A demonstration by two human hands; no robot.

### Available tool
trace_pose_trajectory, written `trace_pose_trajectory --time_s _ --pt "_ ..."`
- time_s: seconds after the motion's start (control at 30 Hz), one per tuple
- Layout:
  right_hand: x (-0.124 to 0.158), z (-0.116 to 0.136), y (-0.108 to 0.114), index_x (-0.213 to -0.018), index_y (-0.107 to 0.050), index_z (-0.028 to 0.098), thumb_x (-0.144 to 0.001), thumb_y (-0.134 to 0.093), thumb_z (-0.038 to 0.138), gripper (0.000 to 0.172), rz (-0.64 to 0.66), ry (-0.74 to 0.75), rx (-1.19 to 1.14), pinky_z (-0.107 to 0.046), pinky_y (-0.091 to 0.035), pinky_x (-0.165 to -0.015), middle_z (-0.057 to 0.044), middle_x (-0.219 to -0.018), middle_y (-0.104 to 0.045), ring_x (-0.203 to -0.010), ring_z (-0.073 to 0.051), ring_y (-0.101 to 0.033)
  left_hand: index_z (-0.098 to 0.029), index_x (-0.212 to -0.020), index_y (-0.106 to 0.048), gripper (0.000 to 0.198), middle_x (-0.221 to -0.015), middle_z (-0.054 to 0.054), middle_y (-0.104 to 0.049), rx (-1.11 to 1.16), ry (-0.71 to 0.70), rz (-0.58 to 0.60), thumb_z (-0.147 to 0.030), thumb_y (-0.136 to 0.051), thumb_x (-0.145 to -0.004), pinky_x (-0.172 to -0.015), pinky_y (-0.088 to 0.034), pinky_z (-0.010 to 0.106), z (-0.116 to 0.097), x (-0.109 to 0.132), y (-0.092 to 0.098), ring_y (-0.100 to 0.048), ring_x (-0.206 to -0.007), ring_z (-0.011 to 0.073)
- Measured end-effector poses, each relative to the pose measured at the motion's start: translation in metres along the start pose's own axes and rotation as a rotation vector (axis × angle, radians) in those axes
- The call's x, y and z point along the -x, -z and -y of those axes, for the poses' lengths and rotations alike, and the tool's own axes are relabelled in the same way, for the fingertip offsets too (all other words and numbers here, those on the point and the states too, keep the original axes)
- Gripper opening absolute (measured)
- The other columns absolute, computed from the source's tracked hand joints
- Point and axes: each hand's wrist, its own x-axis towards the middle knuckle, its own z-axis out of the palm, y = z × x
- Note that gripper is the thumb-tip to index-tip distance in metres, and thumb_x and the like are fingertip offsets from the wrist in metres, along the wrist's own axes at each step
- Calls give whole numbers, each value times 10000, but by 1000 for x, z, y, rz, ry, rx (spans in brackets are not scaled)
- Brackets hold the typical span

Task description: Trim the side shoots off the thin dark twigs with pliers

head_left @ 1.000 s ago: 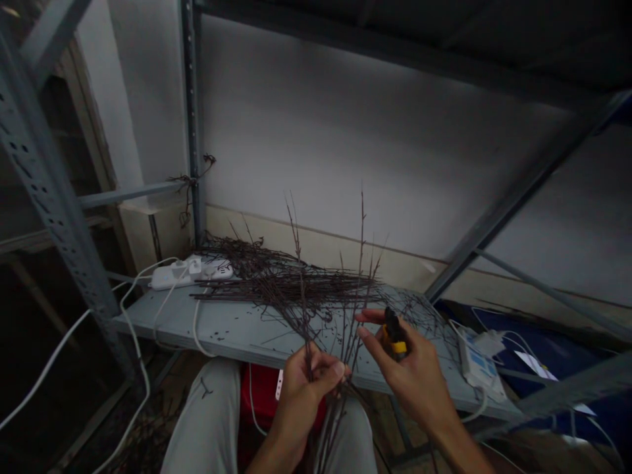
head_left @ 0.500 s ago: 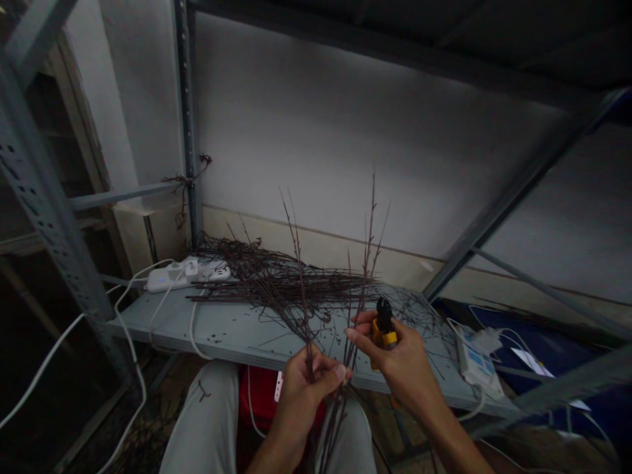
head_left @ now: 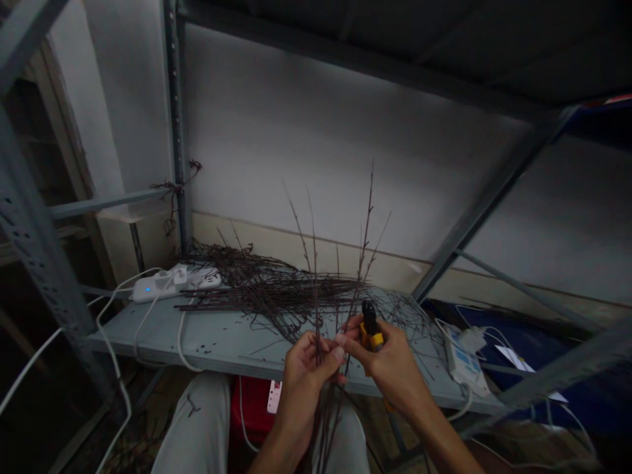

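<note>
Several thin dark twigs [head_left: 316, 289] stand upright in my left hand [head_left: 309, 375], which is closed around them, thumb over the stems. My right hand [head_left: 382, 349] is closed around yellow-handled clippers [head_left: 371, 334] with a black head pointing up. Its thumb and forefinger pinch close to my left fingertips, at a taller branched twig [head_left: 365, 237]. Cut ends of the held stems hang below my hands, between the knees. Whether the clippers' jaws are open is too dark to tell.
A pile of dark twigs [head_left: 276, 289] lies along the grey shelf [head_left: 217, 339]. A white power strip [head_left: 148, 288] with cables sits at its left end, another power strip [head_left: 464, 359] at its right. Metal uprights [head_left: 175, 131] frame both sides. A red object [head_left: 254, 401] is below the shelf.
My right hand has moved left, its fingertips now meeting those of my left hand. The twigs in my left hand lean differently. The whole view has shifted slightly.
</note>
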Motion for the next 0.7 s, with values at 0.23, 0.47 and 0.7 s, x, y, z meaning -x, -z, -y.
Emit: trace_pose_trajectory --time_s 0.23,0.47,0.7 --pt "-1 8 9 -843 -672 188 -800 -722 550 368 28 -4 26 -260 -440 -501 -66 -803 -727 -679 -202 -645 -143 -852 -649 346 -816 42 -643 -17 42 8 -348 -881 -697 -432 -543 216 0 -2 -1 -642 -761 191" --pt "-3 10 14 -898 -672 210 -859 -666 543 336 36 34 4 -243 -391 -456 -56 -854 -746 -649 -173 -613 -161 -795 -606 416 -741 20 -637 3 59 -46 -365 -923 -618 -352 -495 193 0 0 -5 -648 -705 188" --pt "-4 18 18 -833 -673 205 -860 -657 537 334 -16 103 60 -266 -455 -556 -34 -734 -701 -703 -200 -637 -149 -800 -626 395 -747 24 -649 16 61 -32 -345 -923 -628 -462 -541 215 -5 2 -7 -628 -667 154"
